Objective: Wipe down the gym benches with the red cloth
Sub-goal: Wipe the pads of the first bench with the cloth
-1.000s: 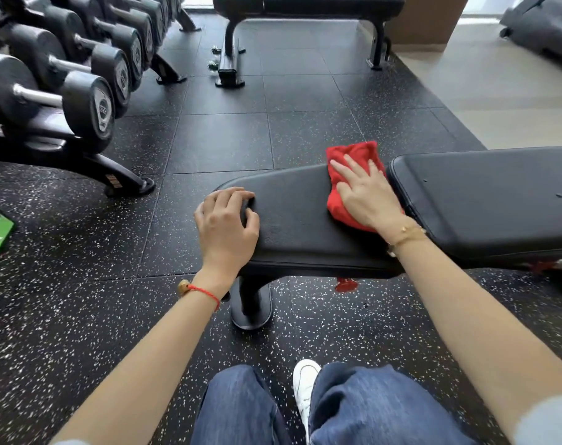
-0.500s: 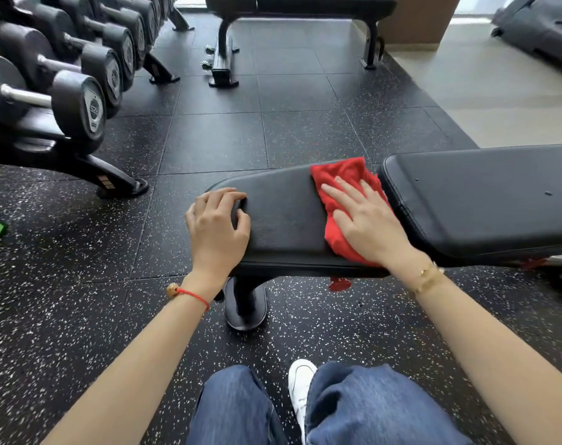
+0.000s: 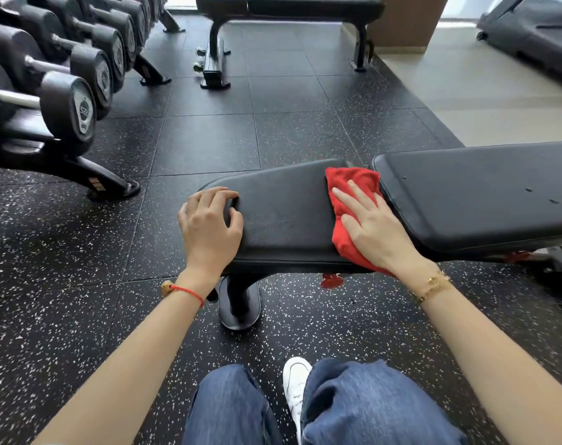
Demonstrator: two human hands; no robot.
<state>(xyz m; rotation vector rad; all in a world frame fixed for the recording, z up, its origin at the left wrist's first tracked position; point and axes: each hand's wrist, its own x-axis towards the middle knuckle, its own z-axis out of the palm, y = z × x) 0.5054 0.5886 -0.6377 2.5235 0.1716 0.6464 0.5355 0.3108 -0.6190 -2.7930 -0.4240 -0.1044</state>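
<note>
— What is the person doing over there by the weights?

— Crouching in front of the nearer bench [image 3: 286, 216], the black one with a short seat pad and a longer back pad [image 3: 478, 194] beside it. The right hand [image 3: 374, 226] is lying flat on the red cloth [image 3: 345, 200], fingers spread wide, pressing it against the right end of the seat pad, just beside the seam where the two pads meet.

— Is the cloth bunched up or spread out?

— Roughly folded, running from the far edge of the seat to the near edge. One corner is hanging just over the near edge under the wrist, where a gold bracelet [image 3: 432, 287] is sitting.

— And the other hand?

— The left hand [image 3: 210, 224] is resting on the left end of the same seat pad, fingers curled loosely over the rounded corner, holding nothing but the pad itself. A red string bracelet [image 3: 186, 290] is circling that wrist.

— What is lying around them?

— The bench's foot [image 3: 239, 303] is standing on the speckled black floor [image 3: 64, 284] just below the seat. The person's knees in blue jeans [image 3: 363, 409] and one white shoe [image 3: 294, 383] are showing beneath the arms. A rack of black dumbbells [image 3: 70, 104] is sitting off to the left, well apart from the bench, and a second bench [image 3: 289, 4] is standing further back across the floor.
</note>
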